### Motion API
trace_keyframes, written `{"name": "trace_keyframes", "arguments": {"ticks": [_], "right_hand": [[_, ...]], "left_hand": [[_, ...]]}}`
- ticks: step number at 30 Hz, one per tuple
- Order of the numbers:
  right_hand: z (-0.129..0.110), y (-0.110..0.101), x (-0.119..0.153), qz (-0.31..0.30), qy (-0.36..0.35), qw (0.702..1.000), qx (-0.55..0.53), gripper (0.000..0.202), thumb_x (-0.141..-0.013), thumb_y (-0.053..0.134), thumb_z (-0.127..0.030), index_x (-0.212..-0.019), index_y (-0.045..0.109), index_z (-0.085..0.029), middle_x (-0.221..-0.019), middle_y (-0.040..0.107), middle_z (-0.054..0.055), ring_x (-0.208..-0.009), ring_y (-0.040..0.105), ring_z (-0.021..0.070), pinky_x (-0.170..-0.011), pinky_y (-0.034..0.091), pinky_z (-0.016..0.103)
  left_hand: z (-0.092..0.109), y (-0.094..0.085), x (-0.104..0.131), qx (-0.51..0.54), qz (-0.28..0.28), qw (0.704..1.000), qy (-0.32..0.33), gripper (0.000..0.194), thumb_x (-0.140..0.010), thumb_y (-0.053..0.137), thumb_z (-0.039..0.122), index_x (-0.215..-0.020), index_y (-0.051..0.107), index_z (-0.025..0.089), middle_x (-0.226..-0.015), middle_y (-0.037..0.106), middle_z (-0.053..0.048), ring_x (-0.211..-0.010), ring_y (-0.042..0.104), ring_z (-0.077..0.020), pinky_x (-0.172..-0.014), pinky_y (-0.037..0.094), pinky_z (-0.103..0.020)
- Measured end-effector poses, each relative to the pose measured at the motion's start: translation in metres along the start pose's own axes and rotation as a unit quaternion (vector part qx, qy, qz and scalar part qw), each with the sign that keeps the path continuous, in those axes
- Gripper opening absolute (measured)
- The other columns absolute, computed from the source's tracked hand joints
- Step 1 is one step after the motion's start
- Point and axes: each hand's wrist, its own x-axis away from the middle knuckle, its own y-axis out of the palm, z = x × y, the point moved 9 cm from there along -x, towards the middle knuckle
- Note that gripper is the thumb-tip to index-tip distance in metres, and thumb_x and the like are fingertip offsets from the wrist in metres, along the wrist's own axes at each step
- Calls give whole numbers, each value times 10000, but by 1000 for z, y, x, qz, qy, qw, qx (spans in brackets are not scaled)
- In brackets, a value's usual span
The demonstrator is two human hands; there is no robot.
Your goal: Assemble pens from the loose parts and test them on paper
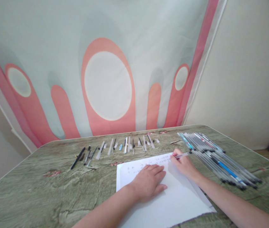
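A white sheet of paper with small handwriting near its top lies on the wood-patterned table. My left hand rests flat on the middle of the paper, fingers spread and pointing right, and holds nothing. Near the paper's upper right edge, my right hand grips a thin clear pen between thumb and fingers. The pen slants, its dark end pointing right; its tip is hidden by the fingers.
On the right lie two groups of pens, an upper one and a lower one with a blue pen. Pen parts and caps form a row behind the paper. Black pens lie at the left. A patterned cloth hangs behind.
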Motion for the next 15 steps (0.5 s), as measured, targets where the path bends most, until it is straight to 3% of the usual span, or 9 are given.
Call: {"name": "trace_keyframes", "arguments": {"ticks": [6,15], "right_hand": [[0,-1,1,1,5,1000,3,125,-750,411,-265,-638,390,-213,-519,385,-55,-487,395,115,-478,284,230],[8,-4,0,15,27,1000,-5,198,-784,410,-366,-659,401,-213,-531,424,-44,-504,436,131,-487,323,237]], "left_hand": [[0,0,0,-4,10,1000,0,476,-855,275,459,-1228,414,197,-1321,402,-81,-1182,369,-241,-970,282,-398],[-1,-1,1,1,17,1000,1,473,-855,280,463,-1222,422,200,-1314,411,-80,-1182,371,-235,-971,279,-392]]}}
